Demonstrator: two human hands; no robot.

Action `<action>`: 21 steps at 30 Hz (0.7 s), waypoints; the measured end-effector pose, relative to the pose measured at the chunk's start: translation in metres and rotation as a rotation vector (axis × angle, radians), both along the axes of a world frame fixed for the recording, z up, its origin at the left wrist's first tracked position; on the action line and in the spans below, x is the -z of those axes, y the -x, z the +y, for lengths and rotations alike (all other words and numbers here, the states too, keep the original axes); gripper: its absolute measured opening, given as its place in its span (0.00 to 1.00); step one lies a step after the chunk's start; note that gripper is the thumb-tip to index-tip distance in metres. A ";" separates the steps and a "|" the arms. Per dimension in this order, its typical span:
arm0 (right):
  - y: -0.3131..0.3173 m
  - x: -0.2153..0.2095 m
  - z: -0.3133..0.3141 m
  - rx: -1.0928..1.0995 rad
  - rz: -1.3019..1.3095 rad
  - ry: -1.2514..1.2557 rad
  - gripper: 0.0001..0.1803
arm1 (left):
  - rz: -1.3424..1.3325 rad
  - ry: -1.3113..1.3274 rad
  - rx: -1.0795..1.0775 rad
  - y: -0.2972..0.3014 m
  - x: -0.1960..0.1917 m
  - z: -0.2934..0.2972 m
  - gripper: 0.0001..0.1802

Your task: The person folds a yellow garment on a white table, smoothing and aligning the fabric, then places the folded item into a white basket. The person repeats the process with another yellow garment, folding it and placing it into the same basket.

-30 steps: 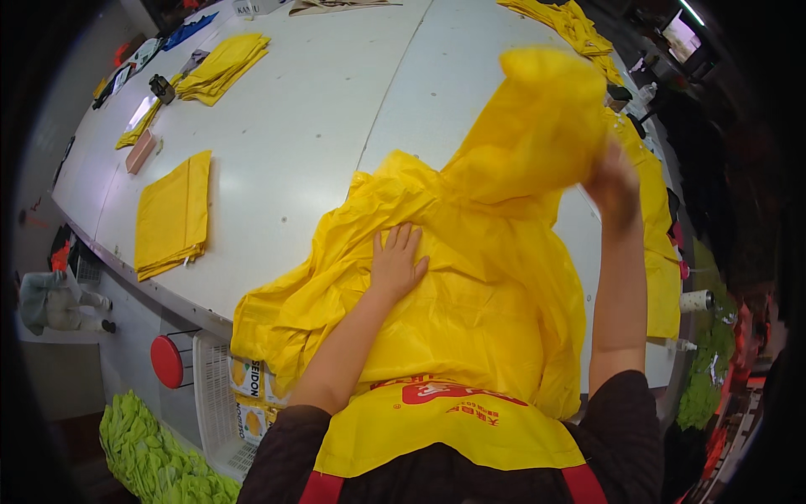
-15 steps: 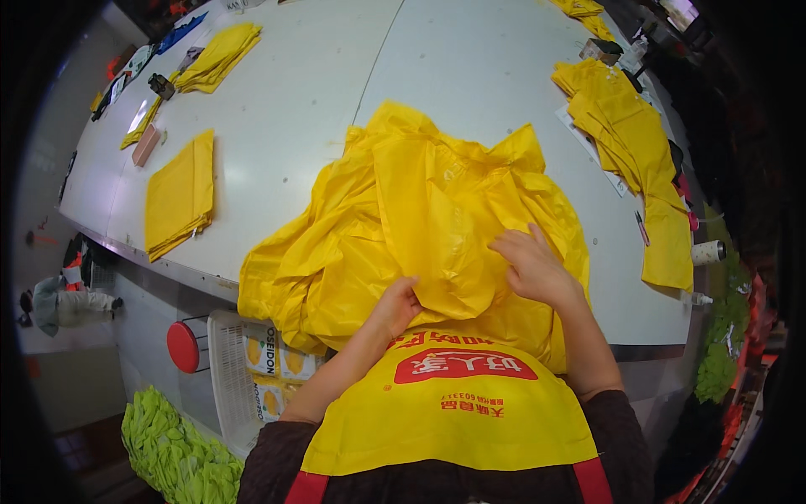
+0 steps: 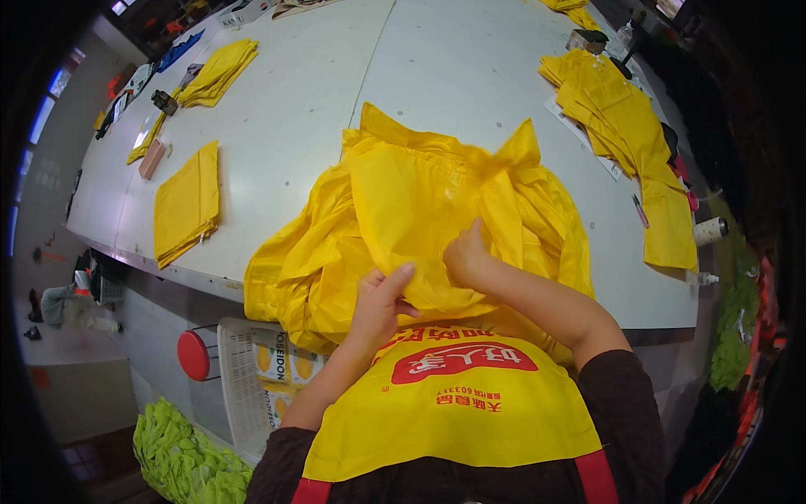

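Note:
A large crumpled garment of thin, shiny yellow fabric is heaped at the table's near edge, with a gathered seam across its upper part. My left hand pinches the near edge of a fold between thumb and fingers. Just to its right, my right hand presses into the middle of the cloth, most fingers curled on the fabric and one pointing away from me. The cloth under the right fingers is partly hidden. I wear a yellow apron with red straps, and the garment's near side lies against it.
Folded yellow pieces lie on the white table at left, with more yellow pieces along the right side. A pen and a thread spool are at right. Below left are a white basket and red stool.
My right hand has moved left across the garment, its fingers curling in. My left hand has shifted slightly left, its thumb now raised. The garment's upper part lies flatter, showing the gathered seam.

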State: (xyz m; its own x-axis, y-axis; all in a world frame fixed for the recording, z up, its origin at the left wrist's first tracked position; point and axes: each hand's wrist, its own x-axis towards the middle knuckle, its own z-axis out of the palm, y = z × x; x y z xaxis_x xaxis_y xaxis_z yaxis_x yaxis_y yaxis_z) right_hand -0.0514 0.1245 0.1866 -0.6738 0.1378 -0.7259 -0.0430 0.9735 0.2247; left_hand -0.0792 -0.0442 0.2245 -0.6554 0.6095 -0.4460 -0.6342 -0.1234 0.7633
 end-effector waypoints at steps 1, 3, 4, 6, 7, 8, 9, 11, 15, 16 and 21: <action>0.010 -0.003 0.006 0.088 0.026 0.182 0.27 | 0.051 0.070 0.009 0.004 0.009 -0.006 0.11; 0.017 -0.002 0.013 0.279 0.061 0.542 0.26 | 0.135 0.207 0.039 0.002 0.021 -0.016 0.11; 0.004 0.010 0.008 0.320 0.080 0.661 0.26 | 0.175 0.217 0.025 -0.002 0.015 -0.013 0.12; -0.022 0.037 -0.003 0.384 0.111 0.845 0.26 | 0.271 0.234 0.007 -0.006 -0.008 -0.002 0.13; -0.027 0.044 -0.005 0.390 0.109 0.908 0.26 | 0.329 0.232 -0.030 -0.005 -0.006 0.000 0.13; -0.024 0.048 -0.002 0.374 0.080 0.915 0.26 | 0.388 0.230 -0.066 -0.002 -0.002 0.002 0.13; -0.020 0.052 0.002 0.360 0.051 0.922 0.27 | 0.446 0.226 -0.100 0.003 0.002 0.003 0.13; -0.012 0.044 0.013 0.420 0.179 0.661 0.21 | 0.367 0.216 -0.069 0.020 0.007 -0.002 0.13; -0.040 -0.001 0.050 0.270 0.965 0.252 0.09 | 0.371 -0.060 -0.058 0.038 0.020 -0.022 0.11; -0.048 0.008 0.061 0.297 1.004 0.157 0.09 | 0.459 -0.086 -0.063 0.044 0.028 -0.020 0.10; -0.082 0.073 0.121 0.671 1.053 0.247 0.10 | 1.231 0.181 -0.246 0.070 0.052 0.010 0.13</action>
